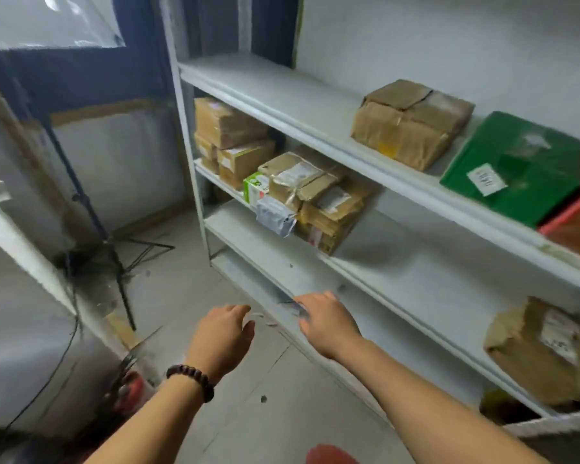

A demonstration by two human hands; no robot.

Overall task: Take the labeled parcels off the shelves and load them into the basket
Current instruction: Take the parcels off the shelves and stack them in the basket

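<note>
While both arms stretch forward over the concrete floor [282,413], the left hand [223,333] hangs with fingers loosely spread and grips nothing; a dark bead bracelet [191,380] sits on its wrist. Right hand [325,323]: palm down, fingers extended, holding nothing, fingertips at the front edge of a low shelf of the white shelving unit [315,128]. Motion blur there; contact with the edge cannot be told. Hands apart, side by side.

Parcel positions:
- Upper shelf: brown parcel [412,123] near the middle, lying flat. Green parcel [516,169] just to its right, white label facing the front edge. A red item [576,222] at the right end, cut off by the frame.
- Shelf below, left end: stack of cardboard parcels [231,139], several labelled.
- Same shelf, further along: taped brown parcels [318,195] piled together, labels facing up. A white-and-green box [256,189] and a grey mailer bag [275,217] sit at the front edge against that pile, the bag overhanging the edge.
- Same shelf, right end: crumpled brown parcel [543,353], white label on top.

Left of the shelving: black tripod stand [114,256] on the floor.
</note>
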